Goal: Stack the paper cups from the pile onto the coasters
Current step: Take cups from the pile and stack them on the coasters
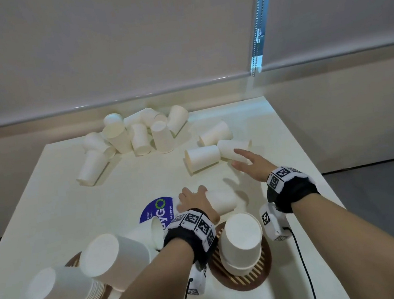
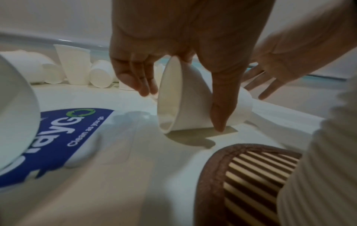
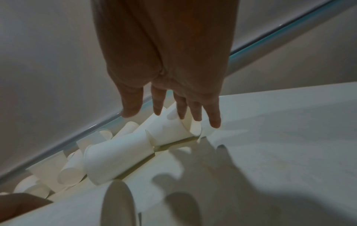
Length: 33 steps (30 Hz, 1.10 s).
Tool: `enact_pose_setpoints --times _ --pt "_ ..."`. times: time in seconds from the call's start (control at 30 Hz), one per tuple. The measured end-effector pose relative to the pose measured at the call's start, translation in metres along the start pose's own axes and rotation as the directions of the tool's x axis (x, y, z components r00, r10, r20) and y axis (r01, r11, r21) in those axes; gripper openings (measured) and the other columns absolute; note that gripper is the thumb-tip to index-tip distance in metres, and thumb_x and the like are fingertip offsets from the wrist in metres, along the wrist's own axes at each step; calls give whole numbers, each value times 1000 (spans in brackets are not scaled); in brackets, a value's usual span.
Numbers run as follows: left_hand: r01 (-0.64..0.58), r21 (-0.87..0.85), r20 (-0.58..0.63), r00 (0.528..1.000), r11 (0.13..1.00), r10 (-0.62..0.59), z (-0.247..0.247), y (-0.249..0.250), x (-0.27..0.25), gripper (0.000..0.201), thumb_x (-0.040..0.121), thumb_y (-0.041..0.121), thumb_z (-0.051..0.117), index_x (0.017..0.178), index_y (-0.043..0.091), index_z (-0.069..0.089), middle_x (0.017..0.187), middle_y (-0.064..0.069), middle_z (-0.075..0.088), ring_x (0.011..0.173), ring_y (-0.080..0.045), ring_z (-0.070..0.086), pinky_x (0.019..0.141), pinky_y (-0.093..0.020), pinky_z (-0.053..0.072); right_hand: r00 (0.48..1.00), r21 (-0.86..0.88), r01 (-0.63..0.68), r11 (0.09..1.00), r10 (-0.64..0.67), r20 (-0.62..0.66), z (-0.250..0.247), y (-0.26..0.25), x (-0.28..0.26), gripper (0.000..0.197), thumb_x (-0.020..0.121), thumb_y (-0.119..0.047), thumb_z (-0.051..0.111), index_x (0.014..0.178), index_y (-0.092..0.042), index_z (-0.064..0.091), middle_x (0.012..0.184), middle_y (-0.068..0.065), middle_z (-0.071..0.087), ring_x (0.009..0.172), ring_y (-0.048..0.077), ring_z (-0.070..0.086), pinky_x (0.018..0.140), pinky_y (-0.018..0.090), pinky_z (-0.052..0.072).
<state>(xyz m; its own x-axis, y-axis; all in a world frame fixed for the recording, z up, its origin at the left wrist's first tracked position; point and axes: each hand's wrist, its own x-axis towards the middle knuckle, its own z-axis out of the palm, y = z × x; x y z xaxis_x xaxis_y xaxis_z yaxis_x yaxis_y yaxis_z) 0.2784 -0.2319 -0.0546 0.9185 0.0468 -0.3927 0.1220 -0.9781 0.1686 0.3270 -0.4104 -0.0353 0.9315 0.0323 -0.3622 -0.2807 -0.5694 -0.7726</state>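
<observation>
Fingers (image 2: pixel 135 82) and thumb of the left hand (image 1: pixel 194 200) curl round a paper cup (image 2: pixel 193 104) lying on its side on the table (image 1: pixel 51 215) just beyond the right coaster (image 1: pixel 252 280), while the right hand (image 1: pixel 254 165), fingers spread straight, reaches over another fallen cup (image 3: pixel 170 130) (no contact confirmed). Judged step: pick-up; next, the held cup must be turned mouth-down and seated on the coaster's stack (image 1: pixel 242 240). The pile (image 1: pixel 140 133) lies well apart at the far edge, and the left stacks (image 1: pixel 86 267) and a blue sticker (image 1: pixel 157 210) flank the path without blocking it.

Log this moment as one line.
left hand: grips lying cup on table | right hand: open, reaching for cup | stacks on coasters
</observation>
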Motion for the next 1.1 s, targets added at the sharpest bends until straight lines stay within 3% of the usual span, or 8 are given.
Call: enact_pose_setpoints --times 0.13,0.3,0.43,0.57,0.67,0.83,0.97,1.1 --pt "-14 7 -80 997 1000 14 -1 0 5 70 66 45 74 125 23 44 127 -6 36 121 -26 33 94 -36 35 996 139 -30 990 41 -78 0 6 2 48 89 -18 62 135 -13 50 138 9 50 128 22 46 100 23 33" --pt "-26 -325 -161 987 945 -28 -18 5 -5 73 67 61 64 122 17 42 116 -4 53 111 -26 48 92 -39 40 909 460 2 888 190 -370 -10 18 -8 22 82 -6 66 104 -6 68 91 13 67 73 22 62 76 31 54" --pt "-101 -782 -233 963 615 -138 -37 5 -17 66 78 60 59 118 10 43 109 -9 59 91 -27 56 81 -34 47 923 687 39 726 237 -302 -23 12 -32 18 89 3 53 105 -5 59 78 14 59 58 21 58 58 29 54" --pt "-212 -905 -305 928 368 -215 -54 8 -27 55 89 49 54 122 6 41 106 -8 58 90 -27 56 72 -29 39 962 745 -57 665 235 -136 -26 -5 -53 21 92 10 44 108 -2 50 74 10 54 46 14 59 42 22 53" --pt "-283 -919 -350 907 275 -234 -68 13 -37 57 87 52 55 120 8 40 106 -5 57 98 -30 60 81 -34 47 977 742 -84 665 201 -69 -29 -21 -63 28 93 12 38 116 -1 47 78 12 53 41 13 62 40 23 53" --pt "-369 -927 -373 902 61 -218 -98 17 -56 68 70 61 55 119 16 38 101 10 55 101 -19 58 94 -40 50 983 680 -76 729 167 -70 -37 -39 -86 33 93 13 38 125 9 45 78 12 53 37 9 61 40 23 53" --pt "-389 -918 -391 920 84 -19 -108 29 -75 64 75 49 69 123 14 43 114 1 60 107 -17 60 92 -32 48 997 666 -43 744 79 -25 -36 -61 -107 35 93 12 39 127 6 45 76 11 55 38 9 60 43 22 54" --pt "-373 -923 -355 921 94 162 -112 36 -93 75 56 41 78 121 14 50 109 -2 65 94 -15 64 73 -26 51 997 745 -52 665 -2 71 -37 -82 -125 24 96 7 37 114 4 53 79 10 66 52 9 68 53 19 57"
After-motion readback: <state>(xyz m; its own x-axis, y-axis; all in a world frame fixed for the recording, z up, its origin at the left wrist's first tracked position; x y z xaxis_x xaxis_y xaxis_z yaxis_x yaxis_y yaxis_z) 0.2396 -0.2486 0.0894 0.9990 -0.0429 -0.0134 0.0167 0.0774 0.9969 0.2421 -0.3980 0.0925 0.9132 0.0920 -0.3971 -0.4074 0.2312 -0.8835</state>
